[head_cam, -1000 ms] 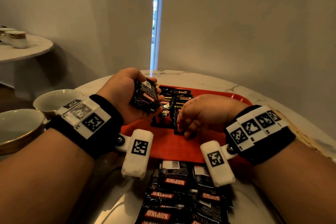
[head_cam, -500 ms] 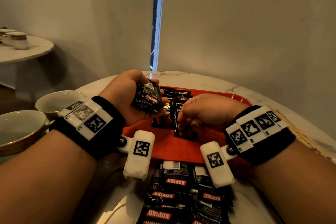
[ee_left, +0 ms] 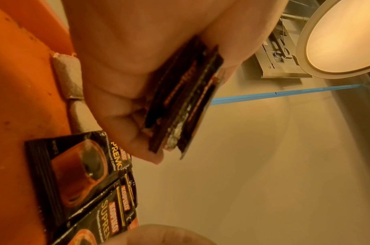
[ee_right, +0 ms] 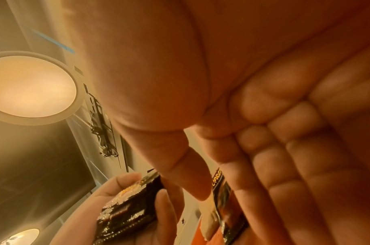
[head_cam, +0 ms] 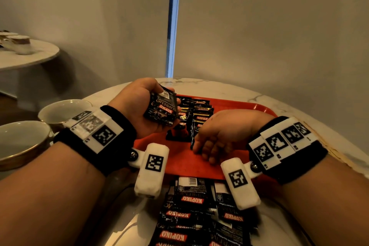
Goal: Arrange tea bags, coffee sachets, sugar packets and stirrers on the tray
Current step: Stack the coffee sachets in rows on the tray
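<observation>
A red tray (head_cam: 179,162) lies on the marble table with rows of black Kopiko coffee sachets (head_cam: 200,110) on its far part. My left hand (head_cam: 137,106) hovers over the tray's left side and grips a stack of sachets (head_cam: 162,109), seen edge-on in the left wrist view (ee_left: 184,102). My right hand (head_cam: 211,142) is palm down over the tray's middle. Its thumb and forefinger pinch one sachet (ee_right: 223,197) at the near end of a row. Two small white packets (ee_left: 68,77) lie on the tray by the left hand.
A loose pile of Kopiko sachets (head_cam: 199,215) lies on the table in front of the tray's near edge. Two white cups (head_cam: 63,110) (head_cam: 20,142) stand at the left. A round side table (head_cam: 26,56) with cups is further left.
The right hand's fingers have slid a little toward the tray's near edge, still on the sachet. The left hand keeps its stack in about the same place.
</observation>
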Available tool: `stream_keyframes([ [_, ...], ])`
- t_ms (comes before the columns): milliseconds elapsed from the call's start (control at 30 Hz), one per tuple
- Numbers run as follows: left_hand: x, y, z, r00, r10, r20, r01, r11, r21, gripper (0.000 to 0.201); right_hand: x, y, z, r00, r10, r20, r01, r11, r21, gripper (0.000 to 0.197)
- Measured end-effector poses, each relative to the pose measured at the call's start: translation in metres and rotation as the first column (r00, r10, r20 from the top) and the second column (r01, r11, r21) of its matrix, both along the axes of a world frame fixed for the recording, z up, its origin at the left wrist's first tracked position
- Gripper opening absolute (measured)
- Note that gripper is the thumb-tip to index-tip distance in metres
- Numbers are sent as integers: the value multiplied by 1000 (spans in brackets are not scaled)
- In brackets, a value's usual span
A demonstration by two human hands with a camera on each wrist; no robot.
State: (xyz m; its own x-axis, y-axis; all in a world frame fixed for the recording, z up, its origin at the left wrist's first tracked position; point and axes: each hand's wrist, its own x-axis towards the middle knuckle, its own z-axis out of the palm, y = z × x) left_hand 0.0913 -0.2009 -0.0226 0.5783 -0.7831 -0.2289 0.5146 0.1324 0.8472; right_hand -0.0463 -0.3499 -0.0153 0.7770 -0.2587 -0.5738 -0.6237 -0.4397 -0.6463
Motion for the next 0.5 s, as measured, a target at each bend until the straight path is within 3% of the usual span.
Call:
stream_keyframes([
  [200,-1,-1,1,1000,5,19,-5,1000,9,33,4,-1,0,998,-64,-3,64,993,102,23],
  [500,-1,0,1,1000,-16,19,16,1000,10,33,6,-6,0,999,-19,37,21,998,-61,29],
])
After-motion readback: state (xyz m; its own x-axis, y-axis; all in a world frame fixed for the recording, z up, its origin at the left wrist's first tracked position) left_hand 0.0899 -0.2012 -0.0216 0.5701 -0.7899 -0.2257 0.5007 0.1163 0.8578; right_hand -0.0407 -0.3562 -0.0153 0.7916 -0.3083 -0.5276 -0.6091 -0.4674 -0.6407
